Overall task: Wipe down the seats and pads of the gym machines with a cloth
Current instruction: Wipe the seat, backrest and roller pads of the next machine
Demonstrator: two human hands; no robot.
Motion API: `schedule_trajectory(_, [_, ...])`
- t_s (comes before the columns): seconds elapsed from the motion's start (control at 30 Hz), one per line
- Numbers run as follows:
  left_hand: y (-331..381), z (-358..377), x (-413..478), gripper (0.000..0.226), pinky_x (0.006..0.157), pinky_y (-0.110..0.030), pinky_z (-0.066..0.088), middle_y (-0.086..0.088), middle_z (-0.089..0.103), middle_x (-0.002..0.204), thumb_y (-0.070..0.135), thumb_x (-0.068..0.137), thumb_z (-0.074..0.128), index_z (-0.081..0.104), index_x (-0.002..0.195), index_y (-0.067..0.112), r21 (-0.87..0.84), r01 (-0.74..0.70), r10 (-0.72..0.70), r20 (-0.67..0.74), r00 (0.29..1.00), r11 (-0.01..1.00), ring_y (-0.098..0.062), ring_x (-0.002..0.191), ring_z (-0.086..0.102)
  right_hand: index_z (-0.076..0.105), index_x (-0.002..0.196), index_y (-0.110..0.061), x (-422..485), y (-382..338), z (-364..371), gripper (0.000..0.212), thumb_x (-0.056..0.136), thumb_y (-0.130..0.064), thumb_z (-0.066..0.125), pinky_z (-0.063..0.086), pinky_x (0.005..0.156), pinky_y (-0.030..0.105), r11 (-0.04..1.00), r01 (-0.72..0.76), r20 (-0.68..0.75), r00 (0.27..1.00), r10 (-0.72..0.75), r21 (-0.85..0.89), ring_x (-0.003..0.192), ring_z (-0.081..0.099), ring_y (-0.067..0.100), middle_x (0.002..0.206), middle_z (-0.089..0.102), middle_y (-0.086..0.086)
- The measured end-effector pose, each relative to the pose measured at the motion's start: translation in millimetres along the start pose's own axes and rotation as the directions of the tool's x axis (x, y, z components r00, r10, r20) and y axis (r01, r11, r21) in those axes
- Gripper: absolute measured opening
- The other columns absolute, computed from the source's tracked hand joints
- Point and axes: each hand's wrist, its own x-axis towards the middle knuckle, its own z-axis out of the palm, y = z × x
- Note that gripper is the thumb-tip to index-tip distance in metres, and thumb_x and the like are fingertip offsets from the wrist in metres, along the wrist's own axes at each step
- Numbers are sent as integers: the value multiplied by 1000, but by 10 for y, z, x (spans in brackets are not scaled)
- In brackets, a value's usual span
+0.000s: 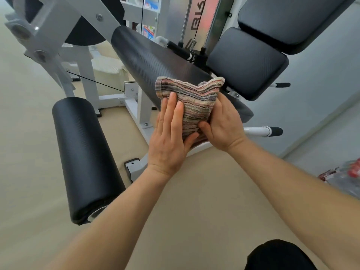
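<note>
A striped, multicoloured cloth (pixel 191 98) is folded between my two hands, just in front of the near end of the upper black roller pad (pixel 152 61). My left hand (pixel 171 137) lies flat against the cloth's left side, fingers straight, thumb under it. My right hand (pixel 224 123) grips the cloth's right side with the thumb on top. A second black roller pad (pixel 83 152) lies lower left. The black seat cushion (pixel 247 63) and back pad (pixel 292 20) sit at upper right.
The white steel frame (pixel 140 112) of the machine stands on a beige floor (pixel 194 201). A white handle with a black grip (pixel 266 131) juts out on the right. Cables and a weight stack (pixel 194 22) rise behind. Plastic bottles (pixel 344 176) lie by the right wall.
</note>
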Motion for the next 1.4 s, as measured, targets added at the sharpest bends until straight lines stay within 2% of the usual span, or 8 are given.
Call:
schedule_trajectory(0.2, [494,9,158,70,124,-25,10,-15,19,164,46,103,32,27,153,-2,-398,406,-472,-79,878,823,-25,154,12,48,140,-1,209,-202,-304,73,100,-58,26,41,109,36,980,-54,157,987,24,189,129,52,27,140,56,14])
schedule_trajectory(0.33, [438,-100,488,58,125,-28,1,3,6,168,34,107,25,12,160,13,-561,589,-678,66,732,581,-5,153,0,47,142,-18,598,-430,-440,45,102,-36,37,40,106,40,938,-216,346,931,114,273,128,51,19,142,54,1])
schedule_trajectory(0.47, [92,-150,785,58,119,-20,-9,1,-9,168,31,109,21,-1,160,14,-484,711,-704,241,668,509,-8,153,-10,33,152,-20,1108,-454,-312,50,103,-28,39,20,120,34,893,-367,611,779,142,261,147,27,13,158,34,-3])
schedule_trajectory(0.63, [-130,-136,1009,58,123,-27,-6,-1,-6,168,35,109,19,1,160,14,-453,759,-747,256,613,468,-12,154,-6,29,154,-19,1439,-375,-41,52,105,-34,36,16,121,33,888,-414,653,732,194,201,148,25,15,158,33,1])
schedule_trajectory(0.83, [-646,-44,1400,56,125,-35,0,-10,5,167,30,109,23,11,158,8,-389,788,-784,216,582,477,-22,154,2,31,154,-18,1937,-240,422,53,106,-38,35,18,117,30,875,-447,674,706,217,187,146,30,20,157,37,5])
schedule_trajectory(1.03, [-1511,77,1945,44,119,-46,17,-21,33,155,16,105,29,38,144,-2,-222,765,-746,180,641,604,-35,142,28,40,148,-3,2637,-131,979,44,109,-21,29,17,118,32,907,-388,711,684,163,165,147,27,32,158,33,18])
schedule_trajectory(1.3, [-2577,219,2632,47,119,-40,21,-24,29,154,15,106,20,37,147,-2,-181,883,-858,217,466,434,-39,144,28,51,138,-2,3508,-49,1735,40,108,-15,27,25,104,27,937,-333,713,683,162,107,138,40,35,147,44,25])
schedule_trajectory(1.4, [-2716,231,2727,45,116,-39,22,-28,31,153,12,107,21,38,146,-4,-210,868,-855,179,487,451,-41,142,30,46,141,2,3650,-65,1796,41,108,-16,29,27,96,23,948,-296,679,721,140,119,138,40,32,149,43,25])
